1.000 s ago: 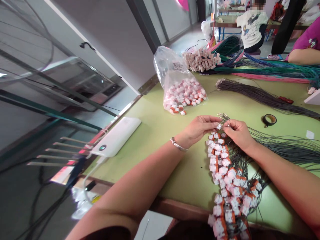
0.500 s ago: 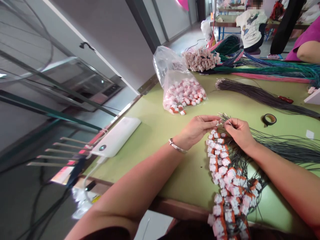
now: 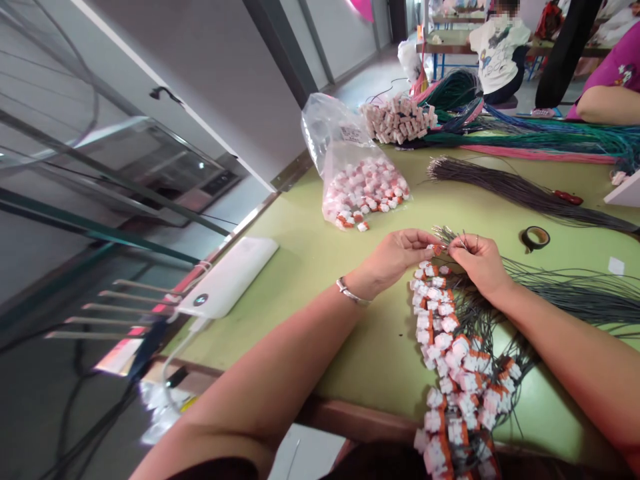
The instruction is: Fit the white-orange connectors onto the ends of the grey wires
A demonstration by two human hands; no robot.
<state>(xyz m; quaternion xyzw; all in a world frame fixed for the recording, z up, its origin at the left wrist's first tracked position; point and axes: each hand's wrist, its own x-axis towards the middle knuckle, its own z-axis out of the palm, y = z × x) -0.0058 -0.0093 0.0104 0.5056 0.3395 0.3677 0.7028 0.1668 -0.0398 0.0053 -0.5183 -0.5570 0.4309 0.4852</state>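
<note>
My left hand (image 3: pixel 397 257) pinches a small white-and-orange connector (image 3: pixel 436 249) between thumb and fingers. Close beside it, my right hand (image 3: pixel 477 263) is closed on a bundle of thin dark wires (image 3: pixel 447 233), whose metal tips stick out past the fingers. The two hands almost meet at the connector. Below them runs a long heap of white-and-orange connectors (image 3: pixel 443 340) with dark wires attached, reaching down over the table's near edge. More loose dark wires (image 3: pixel 565 293) trail off to the right under my right forearm.
A clear plastic bag (image 3: pixel 363 177) of connectors stands on the green table (image 3: pixel 300 260). A white power bank (image 3: pixel 230 277) with a cable lies at the left edge. Black tape (image 3: pixel 535 238), a dark wire bundle (image 3: pixel 500 183) and colored wires (image 3: pixel 540 140) lie beyond. People sit farther back.
The connector in my left hand now shows its orange side near the wire tips. Both hands stay in nearly the same place; the whole view has shifted slightly.
</note>
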